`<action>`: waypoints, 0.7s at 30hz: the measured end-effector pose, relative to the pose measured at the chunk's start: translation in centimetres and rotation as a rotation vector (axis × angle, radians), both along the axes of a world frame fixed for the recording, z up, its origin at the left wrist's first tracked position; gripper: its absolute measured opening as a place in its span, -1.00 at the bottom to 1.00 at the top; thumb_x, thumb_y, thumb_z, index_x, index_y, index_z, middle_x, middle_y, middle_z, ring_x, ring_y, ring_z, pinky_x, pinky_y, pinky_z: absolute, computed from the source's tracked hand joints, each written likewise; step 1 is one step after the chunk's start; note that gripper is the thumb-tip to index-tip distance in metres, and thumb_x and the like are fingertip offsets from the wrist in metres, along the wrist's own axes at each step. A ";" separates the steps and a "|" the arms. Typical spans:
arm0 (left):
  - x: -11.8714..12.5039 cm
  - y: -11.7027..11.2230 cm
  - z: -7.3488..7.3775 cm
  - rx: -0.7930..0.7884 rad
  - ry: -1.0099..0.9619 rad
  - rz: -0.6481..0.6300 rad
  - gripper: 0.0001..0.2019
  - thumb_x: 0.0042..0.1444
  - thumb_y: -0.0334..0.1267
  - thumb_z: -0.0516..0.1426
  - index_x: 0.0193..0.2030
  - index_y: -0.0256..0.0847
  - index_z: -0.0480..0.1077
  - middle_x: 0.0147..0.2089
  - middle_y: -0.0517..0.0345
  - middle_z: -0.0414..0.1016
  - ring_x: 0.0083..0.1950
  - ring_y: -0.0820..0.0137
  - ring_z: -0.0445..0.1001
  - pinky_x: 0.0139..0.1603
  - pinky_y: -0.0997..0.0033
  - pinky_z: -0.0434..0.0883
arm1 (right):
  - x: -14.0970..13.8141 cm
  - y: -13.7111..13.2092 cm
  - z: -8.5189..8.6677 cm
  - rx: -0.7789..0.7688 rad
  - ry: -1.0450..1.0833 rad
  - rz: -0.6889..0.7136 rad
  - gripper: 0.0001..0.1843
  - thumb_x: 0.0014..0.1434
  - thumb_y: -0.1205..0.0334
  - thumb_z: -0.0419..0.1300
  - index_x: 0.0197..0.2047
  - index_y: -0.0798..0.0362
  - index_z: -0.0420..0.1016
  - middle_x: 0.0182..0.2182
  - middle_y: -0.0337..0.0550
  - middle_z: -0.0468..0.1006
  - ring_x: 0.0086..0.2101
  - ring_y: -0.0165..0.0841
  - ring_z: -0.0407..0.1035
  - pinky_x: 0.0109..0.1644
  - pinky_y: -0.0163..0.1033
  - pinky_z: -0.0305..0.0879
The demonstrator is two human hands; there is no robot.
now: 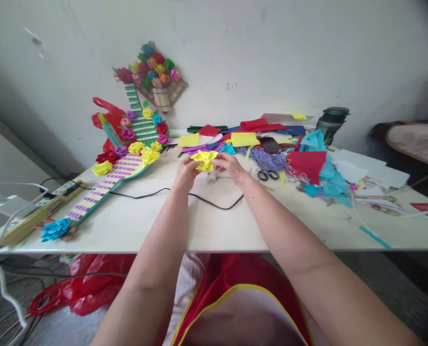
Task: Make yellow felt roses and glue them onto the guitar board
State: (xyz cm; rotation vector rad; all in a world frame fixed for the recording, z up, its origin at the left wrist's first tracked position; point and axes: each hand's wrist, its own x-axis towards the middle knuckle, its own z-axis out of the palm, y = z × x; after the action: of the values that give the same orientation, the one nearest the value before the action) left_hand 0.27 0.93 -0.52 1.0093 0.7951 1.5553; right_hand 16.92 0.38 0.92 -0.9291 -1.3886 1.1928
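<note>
A yellow crumpled paper flower (203, 161) is held up between both hands over the middle of the table (152, 211). My left hand (188, 172) pinches its left side with thumb and fingers. On the other side, my right hand (231, 166) grips the flower's right edge. Just below it is a small whitish item (212, 176), too unclear to name. To the left lies a cardboard guitar shape (105, 185) striped in purple, with yellow paper flowers (150, 155) on its body and a blue paper flower (55, 229) at its near end.
Black scissors (268, 175) lie right of my hands, near purple string (262, 157) and blue paper scraps (334, 187). A black cable (145, 196) crosses the table to a power strip (42, 211). A dark bottle (332, 124) stands at the back right.
</note>
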 end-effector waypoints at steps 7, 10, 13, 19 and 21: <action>0.0 0.1 0.0 -0.024 -0.004 -0.007 -0.62 -0.38 -0.35 0.28 -0.34 -0.19 0.27 -0.43 0.25 0.48 -0.40 0.44 0.49 -0.27 0.37 0.46 | -0.2 -0.4 0.4 -0.003 -0.014 0.013 -0.66 -0.18 0.11 0.32 -0.28 0.03 0.48 -0.34 -0.23 0.55 -0.38 -0.41 0.34 -0.25 -0.26 0.30; 0.0 0.2 -0.2 -0.009 0.019 -0.038 -0.61 -0.37 -0.34 0.29 -0.35 -0.18 0.24 -0.42 0.27 0.47 -0.37 0.43 0.50 -0.22 0.32 0.47 | -0.4 -0.5 0.4 0.020 -0.025 0.007 -0.68 -0.17 0.12 0.32 -0.29 0.03 0.47 -0.34 -0.20 0.54 -0.34 -0.38 0.35 -0.18 -0.22 0.34; 0.0 0.2 -0.3 -0.002 0.024 -0.052 -0.61 -0.38 -0.34 0.29 -0.36 -0.19 0.24 -0.42 0.28 0.46 -0.36 0.43 0.50 -0.19 0.31 0.47 | -0.5 -0.5 0.4 0.032 -0.032 -0.011 -0.69 -0.17 0.13 0.33 -0.32 0.04 0.45 -0.35 -0.20 0.53 -0.30 -0.35 0.38 -0.13 -0.18 0.36; 0.3 0.1 -0.3 0.015 0.058 -0.079 -0.61 -0.35 -0.34 0.30 -0.37 -0.18 0.22 -0.42 0.31 0.44 -0.37 0.46 0.49 -0.22 0.35 0.45 | -0.7 -0.4 0.4 0.013 -0.003 -0.049 -0.70 -0.21 0.21 0.36 -0.35 0.04 0.45 -0.40 -0.25 0.52 -0.30 -0.36 0.41 -0.15 -0.22 0.39; 0.4 0.0 -0.3 0.024 0.067 -0.082 -0.59 -0.37 -0.34 0.30 -0.36 -0.18 0.21 -0.42 0.32 0.44 -0.37 0.47 0.49 -0.23 0.38 0.44 | -0.8 -0.2 0.3 0.006 0.004 -0.061 -0.69 -0.23 0.21 0.39 -0.36 0.04 0.44 -0.41 -0.28 0.51 -0.34 -0.39 0.40 -0.18 -0.24 0.39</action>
State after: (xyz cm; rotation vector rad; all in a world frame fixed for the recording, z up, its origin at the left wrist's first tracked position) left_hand 0.64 0.94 -0.79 1.1032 0.7732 1.4709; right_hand 16.14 0.14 1.25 -0.9579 -1.3512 1.1439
